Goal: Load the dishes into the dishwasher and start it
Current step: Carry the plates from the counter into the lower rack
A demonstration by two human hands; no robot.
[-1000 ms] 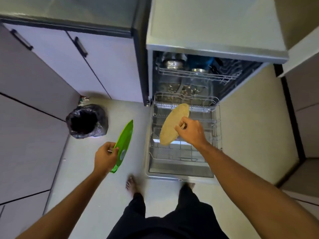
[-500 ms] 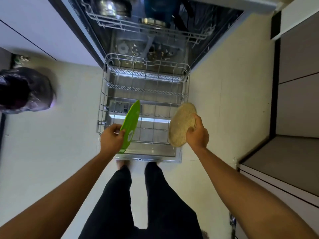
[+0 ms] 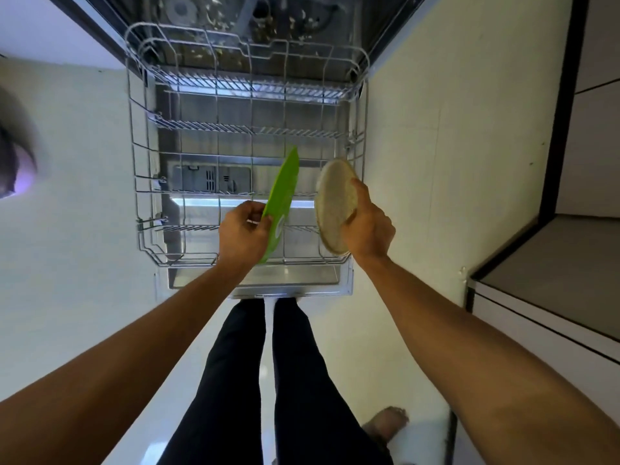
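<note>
The dishwasher stands open with its lower wire rack pulled out over the lowered door. The rack holds no dishes. My left hand grips a green plate by its near edge, held on edge over the rack's front middle. My right hand grips a round beige plate, also on edge, above the rack's front right corner. The two plates are apart, side by side.
The dishwasher tub shows at the top, its floor speckled with debris. A dark bin bag sits at the left edge. Pale floor lies on both sides of the door. A cabinet and low ledge stand to the right.
I have leaned closer over the rack. Both hands carried their plates inward and down: the green plate now hangs over the rack's middle, the beige one over its right corner.
</note>
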